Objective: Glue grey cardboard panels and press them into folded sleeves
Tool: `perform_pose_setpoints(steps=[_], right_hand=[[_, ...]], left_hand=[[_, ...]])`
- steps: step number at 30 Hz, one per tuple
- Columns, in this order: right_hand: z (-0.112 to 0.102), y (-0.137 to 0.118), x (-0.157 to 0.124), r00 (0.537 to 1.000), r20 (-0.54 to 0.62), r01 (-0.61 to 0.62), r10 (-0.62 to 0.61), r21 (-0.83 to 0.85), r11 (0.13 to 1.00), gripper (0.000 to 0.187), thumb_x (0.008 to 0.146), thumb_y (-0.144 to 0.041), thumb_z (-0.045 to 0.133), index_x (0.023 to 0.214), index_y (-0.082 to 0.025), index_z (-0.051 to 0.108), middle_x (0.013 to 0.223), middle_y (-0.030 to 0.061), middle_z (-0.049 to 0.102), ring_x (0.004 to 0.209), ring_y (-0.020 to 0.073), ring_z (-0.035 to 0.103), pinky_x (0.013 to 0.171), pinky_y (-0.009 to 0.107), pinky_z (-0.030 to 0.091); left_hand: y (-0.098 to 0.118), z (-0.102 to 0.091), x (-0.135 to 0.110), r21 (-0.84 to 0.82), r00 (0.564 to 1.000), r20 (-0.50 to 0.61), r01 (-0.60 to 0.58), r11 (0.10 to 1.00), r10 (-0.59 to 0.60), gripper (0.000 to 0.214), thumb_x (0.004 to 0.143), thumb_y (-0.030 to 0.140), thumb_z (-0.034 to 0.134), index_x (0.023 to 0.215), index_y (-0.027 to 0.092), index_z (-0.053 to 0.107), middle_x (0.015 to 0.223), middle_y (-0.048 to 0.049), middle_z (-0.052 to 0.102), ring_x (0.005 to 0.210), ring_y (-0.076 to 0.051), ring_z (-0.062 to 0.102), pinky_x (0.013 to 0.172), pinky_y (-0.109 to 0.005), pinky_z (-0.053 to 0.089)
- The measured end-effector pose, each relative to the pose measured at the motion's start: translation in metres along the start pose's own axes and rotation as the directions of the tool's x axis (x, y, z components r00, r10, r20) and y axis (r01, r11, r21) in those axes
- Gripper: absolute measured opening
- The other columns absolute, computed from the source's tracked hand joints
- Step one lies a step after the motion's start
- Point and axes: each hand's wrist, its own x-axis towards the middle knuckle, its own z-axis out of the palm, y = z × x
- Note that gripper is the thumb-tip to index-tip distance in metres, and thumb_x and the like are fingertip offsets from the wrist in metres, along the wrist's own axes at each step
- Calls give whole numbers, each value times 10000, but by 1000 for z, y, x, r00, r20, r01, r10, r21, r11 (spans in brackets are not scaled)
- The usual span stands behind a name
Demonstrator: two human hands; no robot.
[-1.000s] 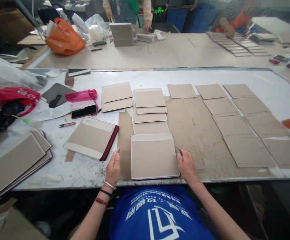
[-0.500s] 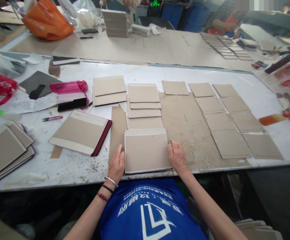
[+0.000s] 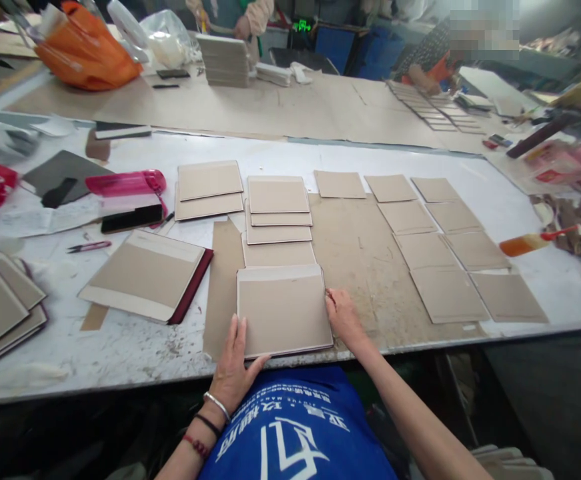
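Note:
A beige board cover (image 3: 283, 313) with pale borders and a thin dark edge lies at the table's front, in front of my body. Along its left side lie the stretched fingers of my left hand (image 3: 235, 367), thumb spread by the near edge. My right hand (image 3: 345, 321) has its fingers bent together against the cover's right edge. Behind it, more beige covers (image 3: 277, 195) overlap in a column. Another cover with a dark red strip (image 3: 145, 277) rests to the left.
Thin beige boards (image 3: 447, 297) lie in rows at the right, near an orange-filled bottle (image 3: 523, 245). Leftward are a pink case (image 3: 125, 183), a black phone (image 3: 133, 219), a pen (image 3: 89, 247) and stacked covers (image 3: 0, 307). Two people are across the far table (image 3: 320, 100).
My left hand has shifted toward the near left corner of the cover and spread its thumb. My right hand stays at the right edge, fingers more bent. The whole view has shifted slightly.

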Motion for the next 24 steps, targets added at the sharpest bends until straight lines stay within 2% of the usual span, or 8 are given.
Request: perform_pose_setpoints(steps=[4,10,15,18,24], right_hand=[[11,-7,-6,998,-69,10,-12,-23,1000,284,856,-194,350,1014,-103,567,822,113,560,798,215,503,733,345,447],[17,-13,-8,988,-149,35,-34,9,999,303,869,-205,327,1065,-112,538,825,107,533,826,229,467,744,382,441],[26,-14,-11,967,-255,41,-27,50,998,320,885,-237,313,1090,-114,526,830,100,490,806,217,455,729,372,445],[32,-13,-13,950,-307,69,-60,18,997,335,896,-245,293,1127,-125,505,837,95,471,800,212,445,723,374,446],[36,-11,-15,948,-308,79,-83,-25,997,339,896,-209,302,1150,-103,499,867,110,466,833,215,430,740,368,436]], left_hand=[[2,3,-1,28,1000,-8,11,1000,-11,833,773,416,504,1383,167,-6,1433,-225,170,1299,-289,230,987,-471,347],[4,4,-1,59,1000,-7,8,998,-8,808,787,394,490,1384,176,-9,1440,-215,159,1298,-294,229,980,-468,358],[6,3,0,58,1000,-3,8,998,-8,797,789,386,490,1385,168,9,1445,-216,136,1302,-298,214,979,-459,361],[6,3,0,62,1000,7,6,998,-6,796,791,391,484,1385,157,8,1444,-223,133,1307,-296,199,984,-460,353],[5,3,-1,55,1000,5,-4,998,4,795,790,400,482,1384,145,19,1437,-232,146,1307,-298,202,985,-468,347]])
